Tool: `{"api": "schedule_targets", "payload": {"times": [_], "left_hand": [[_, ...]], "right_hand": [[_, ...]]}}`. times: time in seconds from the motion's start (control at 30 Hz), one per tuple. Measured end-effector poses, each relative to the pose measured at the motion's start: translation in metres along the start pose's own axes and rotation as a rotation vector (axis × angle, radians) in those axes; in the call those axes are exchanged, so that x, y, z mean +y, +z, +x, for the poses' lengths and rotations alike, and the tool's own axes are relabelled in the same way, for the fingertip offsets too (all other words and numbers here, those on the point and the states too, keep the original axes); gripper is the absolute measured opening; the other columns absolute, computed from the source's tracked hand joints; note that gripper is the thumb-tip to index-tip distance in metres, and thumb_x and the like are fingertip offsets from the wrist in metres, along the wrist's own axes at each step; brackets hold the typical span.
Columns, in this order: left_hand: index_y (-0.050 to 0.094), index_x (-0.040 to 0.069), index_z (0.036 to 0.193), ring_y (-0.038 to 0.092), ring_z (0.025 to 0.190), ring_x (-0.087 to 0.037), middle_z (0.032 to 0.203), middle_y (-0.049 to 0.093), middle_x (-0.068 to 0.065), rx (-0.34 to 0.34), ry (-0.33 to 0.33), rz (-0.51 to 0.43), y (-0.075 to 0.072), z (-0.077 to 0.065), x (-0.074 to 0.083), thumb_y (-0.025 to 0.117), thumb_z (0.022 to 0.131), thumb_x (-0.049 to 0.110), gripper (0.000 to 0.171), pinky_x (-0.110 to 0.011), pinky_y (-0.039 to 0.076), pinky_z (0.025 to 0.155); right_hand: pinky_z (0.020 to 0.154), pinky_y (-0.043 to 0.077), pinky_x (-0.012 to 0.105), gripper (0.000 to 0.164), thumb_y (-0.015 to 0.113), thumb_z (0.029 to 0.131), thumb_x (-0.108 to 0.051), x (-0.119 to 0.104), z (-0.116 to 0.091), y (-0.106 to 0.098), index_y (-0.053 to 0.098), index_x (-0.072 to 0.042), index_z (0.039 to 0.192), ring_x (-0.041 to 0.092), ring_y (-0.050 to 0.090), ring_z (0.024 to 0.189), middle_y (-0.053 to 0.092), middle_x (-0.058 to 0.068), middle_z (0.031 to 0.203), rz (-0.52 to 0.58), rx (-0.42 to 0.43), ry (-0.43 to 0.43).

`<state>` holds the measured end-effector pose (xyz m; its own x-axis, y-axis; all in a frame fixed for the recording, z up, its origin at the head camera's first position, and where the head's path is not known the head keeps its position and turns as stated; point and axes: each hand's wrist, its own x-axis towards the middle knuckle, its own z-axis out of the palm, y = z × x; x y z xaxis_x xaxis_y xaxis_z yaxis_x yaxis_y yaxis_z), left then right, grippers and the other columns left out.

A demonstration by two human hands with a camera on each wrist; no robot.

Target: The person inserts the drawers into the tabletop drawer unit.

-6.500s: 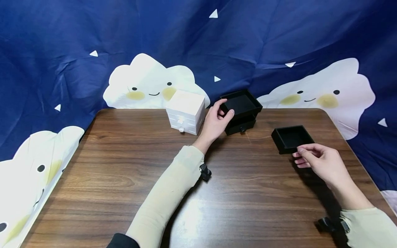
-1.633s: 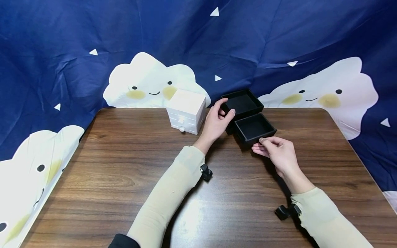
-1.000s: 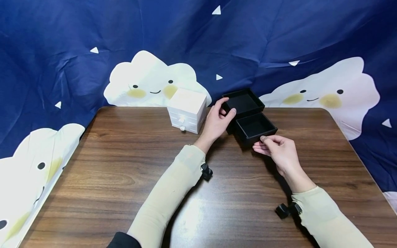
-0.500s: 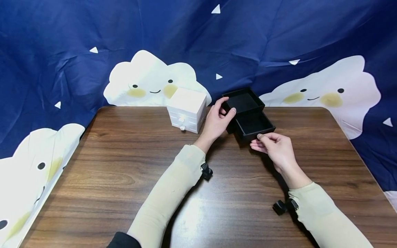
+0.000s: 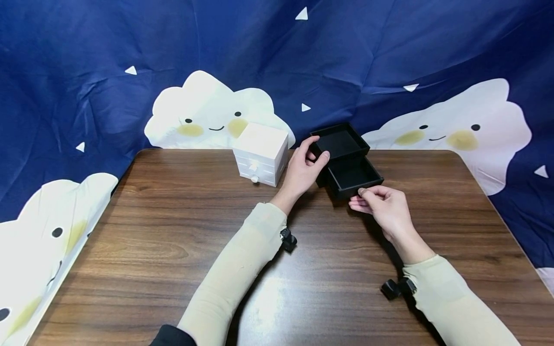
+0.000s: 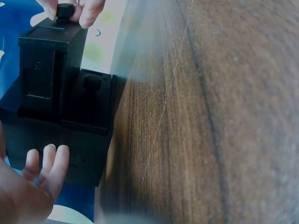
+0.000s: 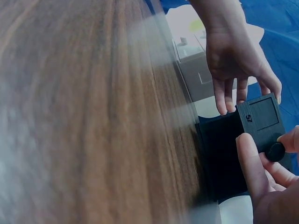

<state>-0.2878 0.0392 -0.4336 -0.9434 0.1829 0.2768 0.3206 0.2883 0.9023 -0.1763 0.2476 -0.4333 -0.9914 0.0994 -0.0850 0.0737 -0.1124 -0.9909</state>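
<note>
A small black drawer cabinet [image 5: 339,139] with a rimmed top stands at the back of the table. My left hand [image 5: 300,168] holds its left side, fingers [image 6: 58,168] against the wall and thumb near the top rim. A black drawer [image 5: 355,175] juts from the upper slot, its inside bare. Its front, marked 57 in the right wrist view, bears a round knob [image 7: 274,151]. My right hand [image 5: 385,209] pinches this knob between thumb and fingers. Below the jutting drawer, a lower drawer [image 6: 91,100] with its own knob sits in the cabinet.
A white drawer cabinet [image 5: 261,149] with small knobs stands just left of my left hand. The brown wooden table [image 5: 182,230] ends close behind both cabinets. A blue cloth [image 5: 242,38] with white cloud faces hangs behind it.
My right hand has carried the drawer left from the table's right side to the cabinet's upper slot, then slid it slightly inward. My left hand has stayed on the cabinet.
</note>
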Motion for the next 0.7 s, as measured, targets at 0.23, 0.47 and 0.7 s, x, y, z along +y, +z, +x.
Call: {"api": "schedule_targets", "payload": {"times": [0.23,0.47,0.7], "left_hand": [[0.055,0.022,0.155,0.060,0.091,-0.015,0.110,0.061,-0.012,0.003,-0.005,-0.006,-0.0001,0.0001,-0.0005,0.068,0.104,0.035,0.054,-0.021,0.048,0.081],[0.056,0.023,0.155,0.059,0.090,-0.013,0.109,0.061,-0.014,0.014,-0.007,-0.014,0.0005,0.0005,-0.0015,0.069,0.104,0.033,0.053,-0.023,0.048,0.081],[0.056,0.023,0.155,0.060,0.090,-0.015,0.110,0.062,-0.016,0.016,-0.009,-0.004,0.0009,-0.0002,-0.0006,0.069,0.104,0.034,0.053,-0.023,0.049,0.082]], "right_hand": [[0.075,0.067,0.031,0.014,0.060,0.105,0.003,-0.0015,0.0004,-0.0012,0.071,0.005,0.097,0.015,0.081,0.073,0.080,0.005,0.080,-0.022,-0.012,0.000],[0.075,0.067,0.030,0.013,0.060,0.106,0.001,-0.0015,0.0018,-0.0028,0.070,0.007,0.099,0.014,0.081,0.074,0.080,0.003,0.080,-0.061,-0.013,-0.001],[0.074,0.067,0.031,0.017,0.059,0.105,0.003,0.0014,0.0037,-0.0024,0.072,0.004,0.094,0.015,0.081,0.072,0.080,0.005,0.078,-0.013,-0.012,-0.021]]}}
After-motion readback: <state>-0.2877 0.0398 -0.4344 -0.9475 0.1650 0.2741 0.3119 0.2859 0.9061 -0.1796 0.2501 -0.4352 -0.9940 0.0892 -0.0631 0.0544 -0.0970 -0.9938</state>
